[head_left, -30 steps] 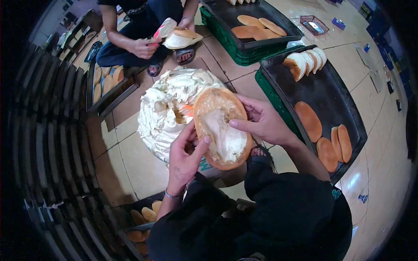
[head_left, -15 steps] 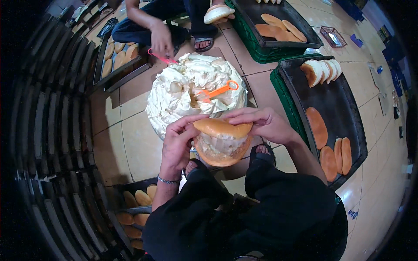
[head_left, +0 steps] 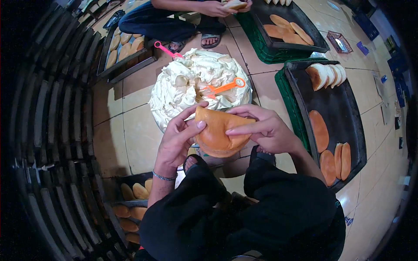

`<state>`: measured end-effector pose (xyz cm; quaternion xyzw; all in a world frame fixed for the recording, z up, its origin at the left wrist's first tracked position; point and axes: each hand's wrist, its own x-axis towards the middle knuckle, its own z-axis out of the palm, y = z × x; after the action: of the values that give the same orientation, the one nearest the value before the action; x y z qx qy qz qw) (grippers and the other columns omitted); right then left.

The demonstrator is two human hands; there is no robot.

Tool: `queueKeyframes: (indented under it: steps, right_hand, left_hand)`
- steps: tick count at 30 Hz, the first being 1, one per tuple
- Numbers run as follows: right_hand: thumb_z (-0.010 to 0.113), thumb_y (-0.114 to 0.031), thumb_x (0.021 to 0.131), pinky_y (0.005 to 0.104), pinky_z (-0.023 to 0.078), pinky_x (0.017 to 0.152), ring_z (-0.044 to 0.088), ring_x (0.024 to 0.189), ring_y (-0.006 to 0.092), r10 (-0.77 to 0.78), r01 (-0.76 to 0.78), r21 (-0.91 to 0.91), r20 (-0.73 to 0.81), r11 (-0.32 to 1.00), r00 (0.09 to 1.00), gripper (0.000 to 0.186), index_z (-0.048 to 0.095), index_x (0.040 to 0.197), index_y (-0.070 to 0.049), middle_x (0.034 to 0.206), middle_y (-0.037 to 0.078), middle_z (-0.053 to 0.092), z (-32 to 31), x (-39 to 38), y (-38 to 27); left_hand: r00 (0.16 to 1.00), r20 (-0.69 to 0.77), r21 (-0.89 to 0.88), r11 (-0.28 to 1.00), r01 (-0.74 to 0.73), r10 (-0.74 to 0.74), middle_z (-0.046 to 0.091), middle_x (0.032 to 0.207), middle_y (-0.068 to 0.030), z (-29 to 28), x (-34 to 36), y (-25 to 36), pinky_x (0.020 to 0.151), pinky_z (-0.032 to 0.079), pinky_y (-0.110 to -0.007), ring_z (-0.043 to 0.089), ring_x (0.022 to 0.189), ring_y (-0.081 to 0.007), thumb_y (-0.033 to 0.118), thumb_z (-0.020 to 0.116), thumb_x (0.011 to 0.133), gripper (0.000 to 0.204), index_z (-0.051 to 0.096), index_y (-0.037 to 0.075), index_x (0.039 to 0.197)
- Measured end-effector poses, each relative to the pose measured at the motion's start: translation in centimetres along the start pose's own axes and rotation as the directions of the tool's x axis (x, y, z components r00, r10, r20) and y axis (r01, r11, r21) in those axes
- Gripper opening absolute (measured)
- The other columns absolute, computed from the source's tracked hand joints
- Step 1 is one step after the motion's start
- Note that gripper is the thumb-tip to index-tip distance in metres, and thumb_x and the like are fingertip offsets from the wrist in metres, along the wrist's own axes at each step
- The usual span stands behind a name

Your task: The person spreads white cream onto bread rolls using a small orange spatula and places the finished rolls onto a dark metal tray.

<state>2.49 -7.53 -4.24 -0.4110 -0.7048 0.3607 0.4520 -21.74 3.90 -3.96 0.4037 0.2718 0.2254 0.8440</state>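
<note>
Between my hands is a split bread bun [head_left: 217, 132], its golden-brown top folded down over the lower half. My left hand [head_left: 179, 135] grips its left side, thumb on the crust. My right hand [head_left: 265, 128] holds the right side, with fingers pressing a dent into the top. Just beyond the bun sits a big mound of pale cream [head_left: 174, 93]. An orange plastic spatula [head_left: 224, 88] with a ring handle rests in the cream. A pink-handled spatula [head_left: 167, 50] is stuck in its far left side.
On the right, a dark tray [head_left: 339, 117] on a green crate holds plain buns and a row of cream-edged ones. Another bun tray [head_left: 320, 43] stands behind it. Opposite me, a person's hands [head_left: 222, 8] hold a bun. Dark racks [head_left: 52, 130] line the left, with bun trays beside them.
The bun's upper half has come down over the lower, hiding the inside that showed before. Across from me, the person's hand has left the pink spatula and joined the other at their bun.
</note>
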Motion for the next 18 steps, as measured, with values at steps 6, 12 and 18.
queueKeyframes:
  steps: [6,12,18]
  right_hand:
    - [0.063,0.006,0.082,0.0352,0.043,0.103,0.053,0.122,0.0231,0.101,-0.110,0.099,0.092,0.989,0.991,0.048,0.063,0.128,-0.007,0.129,0.015,0.056,-0.5,0.4,-1.3]
    - [0.075,0.000,0.082,0.0311,0.046,0.100,0.055,0.117,0.0148,0.488,-0.510,0.455,0.176,0.730,0.855,0.061,0.047,0.136,0.003,0.127,0.010,0.058,0.8,0.8,-0.3]
    - [0.080,0.001,0.077,0.0338,0.045,0.103,0.056,0.118,0.0172,0.478,-0.126,0.765,-0.257,0.632,0.840,0.065,0.046,0.133,0.001,0.126,0.010,0.058,3.8,1.9,-0.7]
  left_hand:
    - [0.999,-0.020,0.210,0.977,-0.043,0.048,0.069,0.112,-0.0120,0.2,-0.3,0.4,0.089,0.052,-0.027,0.065,0.102,-0.0148,0.006,0.069,0.089,0.063,0.042,-0.001,0.145]
    - [0.968,0.010,0.288,0.926,-0.244,0.252,0.054,0.134,-0.0149,2.2,-0.8,0.6,0.101,0.046,-0.035,0.057,0.118,-0.0201,0.008,0.083,0.075,0.091,0.032,-0.001,0.150]
    - [0.905,0.007,0.035,0.905,-0.425,0.425,0.054,0.134,-0.0123,1.6,1.0,-4.4,0.107,0.041,-0.038,0.053,0.124,-0.0221,0.006,0.085,0.071,0.082,0.042,-0.004,0.140]
